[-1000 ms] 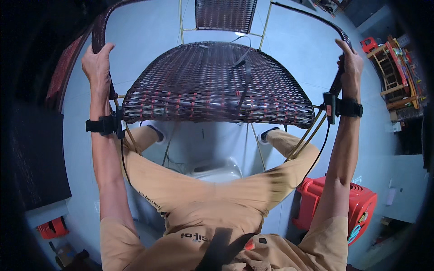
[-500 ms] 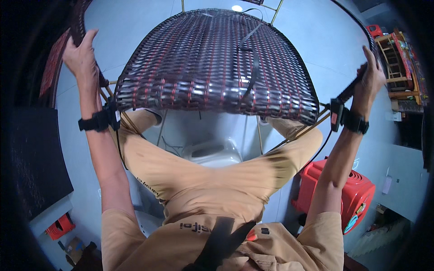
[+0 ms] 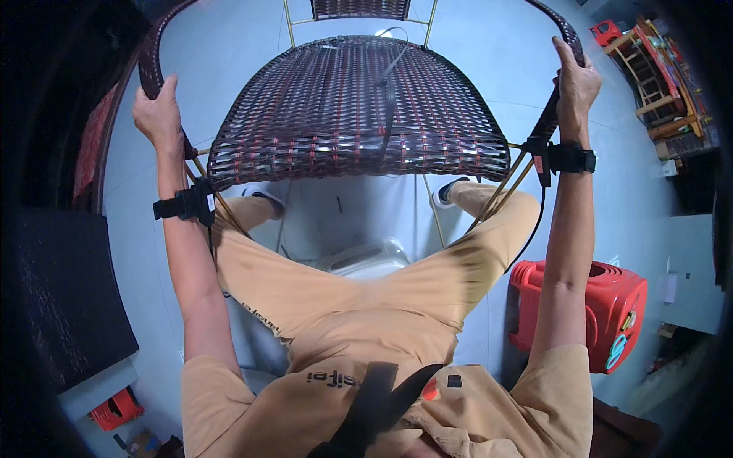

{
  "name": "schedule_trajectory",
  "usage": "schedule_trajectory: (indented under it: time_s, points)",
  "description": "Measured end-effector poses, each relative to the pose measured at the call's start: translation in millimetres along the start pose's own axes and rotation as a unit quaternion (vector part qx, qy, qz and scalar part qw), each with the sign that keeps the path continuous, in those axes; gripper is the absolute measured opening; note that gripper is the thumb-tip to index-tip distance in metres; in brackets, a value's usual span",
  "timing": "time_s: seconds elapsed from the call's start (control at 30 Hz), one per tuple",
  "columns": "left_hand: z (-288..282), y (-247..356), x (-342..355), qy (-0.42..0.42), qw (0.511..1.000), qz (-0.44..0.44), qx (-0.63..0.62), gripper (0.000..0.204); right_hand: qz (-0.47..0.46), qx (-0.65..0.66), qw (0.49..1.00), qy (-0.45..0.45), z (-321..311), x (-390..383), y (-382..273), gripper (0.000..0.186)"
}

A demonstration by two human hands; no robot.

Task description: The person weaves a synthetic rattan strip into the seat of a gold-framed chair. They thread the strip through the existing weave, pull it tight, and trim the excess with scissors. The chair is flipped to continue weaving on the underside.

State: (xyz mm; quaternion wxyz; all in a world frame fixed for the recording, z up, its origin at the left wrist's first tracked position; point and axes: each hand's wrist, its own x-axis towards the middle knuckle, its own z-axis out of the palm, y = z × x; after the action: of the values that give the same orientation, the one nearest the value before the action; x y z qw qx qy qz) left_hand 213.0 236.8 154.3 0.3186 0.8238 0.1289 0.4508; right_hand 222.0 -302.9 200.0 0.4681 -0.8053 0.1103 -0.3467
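A dark brown woven wicker chair seat (image 3: 359,107) with red strands stands before me on a thin gold-coloured metal frame. My left hand (image 3: 160,114) is closed round the chair's woven left armrest (image 3: 150,65). On the opposite side my right hand (image 3: 578,84) grips the matching right armrest (image 3: 569,38). A loose dark flat strip (image 3: 389,107) lies across the seat. At the far end another woven panel (image 3: 360,8) shows between two gold rods. The lower parts of the frame pass beside my knees and are partly hidden.
To the right sits a red plastic stool (image 3: 550,294), with turquoise-handled scissors (image 3: 617,351) at its side. Wooden frames (image 3: 649,76) are piled at the far right. A black panel (image 3: 76,290) lies left. Something white and smooth (image 3: 374,258) shows between my legs.
The chair seat looks smaller and flatter in view, and more of the far woven panel shows. My right hand appears further left and higher; my left hand slightly right and lower. Both grips remain.
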Motion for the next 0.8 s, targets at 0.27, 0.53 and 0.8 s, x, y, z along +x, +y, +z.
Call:
schedule_trajectory:
  time_s: [0.27,0.53,0.8]
  points:
    - [-12,11,2,0.023,0.979,0.102,0.173,0.057,0.013,0.005,0.999,-0.05,1,-7,-6,0.047]
    - [-4,160,-114,-0.426,0.893,0.022,-0.141,0.047,-0.01,0.003,0.999,-0.036,-7,-1,0,0.052]
    - [21,194,-138,-0.419,0.764,-0.229,-0.434,0.018,0.005,-0.001,1.0,-0.027,-8,-2,1,0.048]
